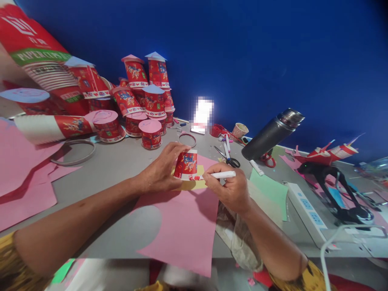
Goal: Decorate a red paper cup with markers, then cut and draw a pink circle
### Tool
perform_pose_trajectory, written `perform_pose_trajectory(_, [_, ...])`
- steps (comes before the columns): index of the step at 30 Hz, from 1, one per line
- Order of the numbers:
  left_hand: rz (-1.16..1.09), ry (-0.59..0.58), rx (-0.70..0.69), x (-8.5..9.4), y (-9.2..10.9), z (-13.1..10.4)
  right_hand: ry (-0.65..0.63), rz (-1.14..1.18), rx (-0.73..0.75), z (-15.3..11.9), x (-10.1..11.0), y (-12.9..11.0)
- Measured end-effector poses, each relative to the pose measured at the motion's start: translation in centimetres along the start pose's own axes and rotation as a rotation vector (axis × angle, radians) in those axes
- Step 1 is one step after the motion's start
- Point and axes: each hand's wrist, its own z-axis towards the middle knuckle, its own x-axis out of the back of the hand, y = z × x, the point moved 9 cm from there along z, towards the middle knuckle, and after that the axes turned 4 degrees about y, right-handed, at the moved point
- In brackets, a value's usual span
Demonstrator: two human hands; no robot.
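Readable print: only the big sleeve of stacked cups (39, 60) in the upper left of the frame carries lettering, white on a green band; it reads roughly "PAPER CUP", partly blurred. Other marks on it I cannot read.

Centre of frame: my left hand (160, 169) holds an upturned paper cup (186, 165), fingers wrapped around its far side and top. The cup is red with a blue and gold figure printed on it and a white band with red marks around the rim, which sits down on a small yellow paper (190, 184). The yellow paper lies on a large pink sheet (182, 230), matte, with a round piece cut out at its left edge.

My right hand (232, 190) pinches a white marker (222, 175), fingers closed around the barrel, tip at the cup's lower right rim.

The bench (121, 161) is grey and smooth. Upper left centre: a pile of like cups (148, 101), many capped with pink or blue paper discs. Right of centre: scissors with black handles (230, 159), a dark metal flask (271, 135) lying tilted, a pale green sheet (269, 190), a white power strip (306, 206).
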Motion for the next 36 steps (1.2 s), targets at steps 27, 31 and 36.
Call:
perform_pose_trajectory(27, [-0.171, 0.001, 0.142, 0.0, -1.4, 0.0, 0.163, 0.163, -0.145, 0.3, 2.2, 2.4])
perform_pose_trajectory(31, [-0.216, -0.012, 0.191, -0.2, -2.6, -0.4, 0.197, 0.167, -0.175, 0.3, 2.5, 3.2])
perform_pose_trajectory(36, [-0.286, -0.031, 0.248, -0.4, -3.7, -0.5, 0.123, 0.127, -0.171, 0.6, 2.4, 3.2])
